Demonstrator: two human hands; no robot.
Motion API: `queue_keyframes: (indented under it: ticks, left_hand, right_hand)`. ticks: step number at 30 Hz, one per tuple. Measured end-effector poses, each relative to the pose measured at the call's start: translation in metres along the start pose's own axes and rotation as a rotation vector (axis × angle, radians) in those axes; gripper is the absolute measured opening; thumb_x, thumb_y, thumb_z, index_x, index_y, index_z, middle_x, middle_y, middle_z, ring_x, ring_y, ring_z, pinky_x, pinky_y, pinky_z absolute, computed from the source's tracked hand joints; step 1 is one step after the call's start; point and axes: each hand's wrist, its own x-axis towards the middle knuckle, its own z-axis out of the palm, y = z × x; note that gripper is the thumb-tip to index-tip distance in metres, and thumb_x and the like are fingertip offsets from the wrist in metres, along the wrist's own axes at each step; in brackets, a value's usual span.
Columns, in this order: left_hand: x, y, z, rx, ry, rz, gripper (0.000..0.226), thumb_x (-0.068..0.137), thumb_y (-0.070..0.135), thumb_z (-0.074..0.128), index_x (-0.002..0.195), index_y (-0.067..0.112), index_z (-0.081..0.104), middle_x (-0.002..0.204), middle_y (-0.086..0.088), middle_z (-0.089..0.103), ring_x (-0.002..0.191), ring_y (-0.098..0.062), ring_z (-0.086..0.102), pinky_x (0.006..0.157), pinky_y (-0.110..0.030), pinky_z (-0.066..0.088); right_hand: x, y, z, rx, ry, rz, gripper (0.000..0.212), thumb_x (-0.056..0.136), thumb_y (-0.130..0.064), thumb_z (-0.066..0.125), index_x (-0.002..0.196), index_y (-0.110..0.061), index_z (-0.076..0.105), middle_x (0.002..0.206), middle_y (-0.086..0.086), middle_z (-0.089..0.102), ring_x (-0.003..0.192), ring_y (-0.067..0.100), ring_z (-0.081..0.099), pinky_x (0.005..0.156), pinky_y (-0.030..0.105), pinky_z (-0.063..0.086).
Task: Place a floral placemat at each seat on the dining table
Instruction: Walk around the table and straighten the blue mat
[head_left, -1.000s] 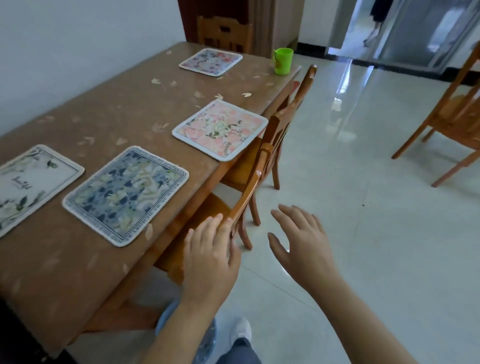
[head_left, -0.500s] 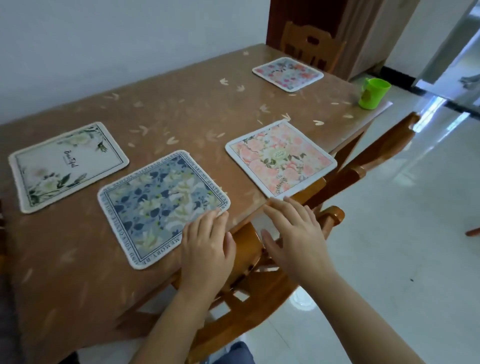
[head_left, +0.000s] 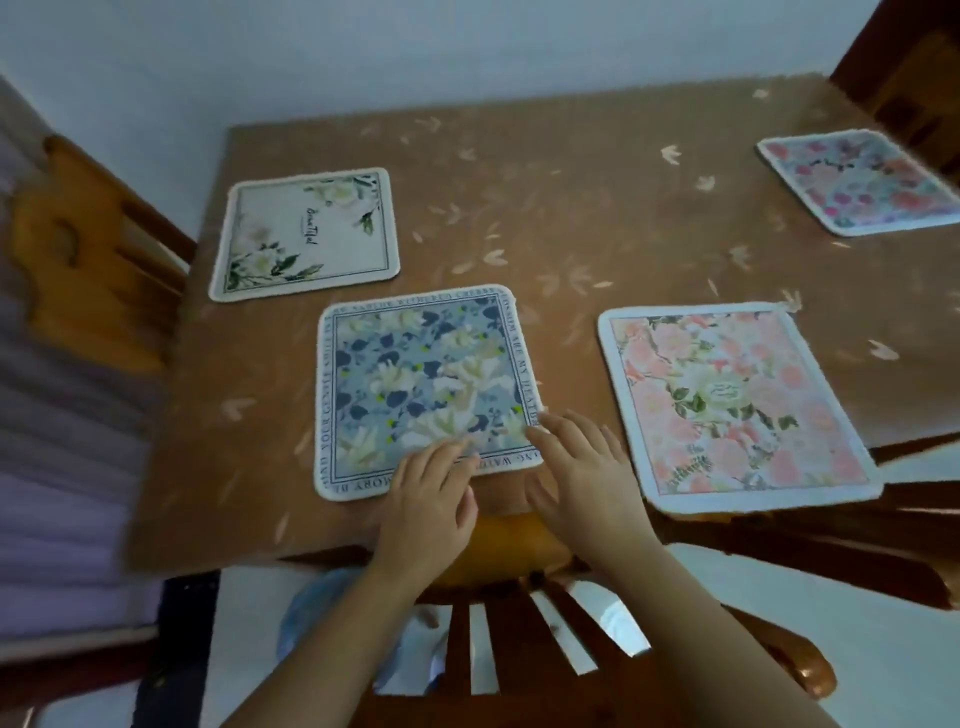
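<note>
— What has moved?
— Both hands are now past the chair (head_left: 519, 649), on the blue placemat (head_left: 421, 384).
— Pose?
— Left hand (head_left: 431, 499) presses flat at its six o'clock edge; right hand (head_left: 582, 467), fingers spread, touches the five o'clock corner.
— Around it?
— White placemat (head_left: 306, 234) at ten, pink placemat (head_left: 727, 400) at three.

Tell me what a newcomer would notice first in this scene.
The eye goes first to the square blue floral placemat near the front edge of the brown leaf-patterned table, with the left hand on its near edge and the right hand at its near right corner. Next come the pink rose placemat to its right and the white placemat with green leaves behind it, leftward.
</note>
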Motion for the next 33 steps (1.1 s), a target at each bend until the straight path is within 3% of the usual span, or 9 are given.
queue_keyframes:
  ticks: [4,8,12,17,22,27,33]
  left_hand:
    - [0.000,-0.018,0.020,0.038,-0.003,-0.099,0.029,0.080,0.018,0.052,0.105,0.009,0.064,0.109,-0.010,0.065,0.104,-0.027,0.059,0.091,-0.042,0.048]
    - [-0.003,-0.035,0.037,0.042,-0.029,-0.192,0.033,0.070,0.011,0.073,0.101,0.007,0.066,0.106,-0.012,0.066,0.102,-0.029,0.061,0.087,-0.045,0.049]
    - [-0.006,-0.050,0.050,0.042,-0.071,-0.228,0.037,0.070,0.020,0.076,0.103,0.008,0.066,0.111,-0.010,0.065,0.106,-0.028,0.059,0.089,-0.044,0.047]
    - [-0.003,-0.061,0.061,0.019,-0.097,-0.252,0.043,0.073,0.028,0.075,0.109,0.010,0.064,0.122,-0.013,0.059,0.118,-0.031,0.050,0.095,-0.050,0.040]
    - [0.000,-0.067,0.063,-0.028,-0.044,-0.215,0.040,0.068,0.026,0.078,0.103,0.010,0.067,0.120,-0.012,0.061,0.117,-0.029,0.051,0.092,-0.052,0.043]
    - [0.000,-0.067,0.067,-0.130,0.040,-0.188,0.032,0.068,0.015,0.078,0.098,0.009,0.069,0.115,-0.012,0.064,0.117,-0.020,0.039,0.095,-0.054,0.037]
    - [0.005,-0.063,0.064,-0.178,0.086,-0.172,0.020,0.073,0.009,0.071,0.092,0.005,0.070,0.107,-0.013,0.067,0.114,-0.022,0.044,0.097,-0.039,0.038]
  right_hand:
    - [0.024,0.012,0.030,0.005,-0.022,-0.116,0.042,0.064,-0.018,0.079,0.102,-0.010,0.064,0.107,0.010,0.067,0.105,0.032,0.060,0.086,0.054,0.047]
    - [0.035,0.022,0.064,0.052,-0.109,-0.149,0.040,0.068,-0.019,0.075,0.105,-0.010,0.062,0.110,0.010,0.065,0.107,0.031,0.058,0.090,0.054,0.045]
    - [0.043,0.031,0.094,0.070,-0.172,-0.195,0.043,0.066,-0.028,0.077,0.103,-0.011,0.063,0.110,0.009,0.066,0.108,0.031,0.058,0.089,0.052,0.046]
    - [0.048,0.039,0.115,0.097,-0.250,-0.212,0.055,0.067,-0.036,0.076,0.114,-0.015,0.059,0.128,0.011,0.056,0.123,0.035,0.045,0.098,0.053,0.039]
    - [0.060,0.046,0.119,0.115,-0.195,-0.256,0.049,0.058,-0.037,0.082,0.100,-0.016,0.067,0.115,0.009,0.065,0.111,0.035,0.056,0.087,0.053,0.047]
    - [0.061,0.050,0.119,0.255,-0.151,-0.268,0.038,0.059,-0.031,0.083,0.089,-0.011,0.070,0.099,0.008,0.070,0.102,0.030,0.062,0.086,0.047,0.052]
    - [0.051,0.045,0.119,0.310,-0.116,-0.286,0.028,0.062,-0.014,0.082,0.085,-0.004,0.069,0.091,0.012,0.069,0.091,0.030,0.065,0.074,0.044,0.057]
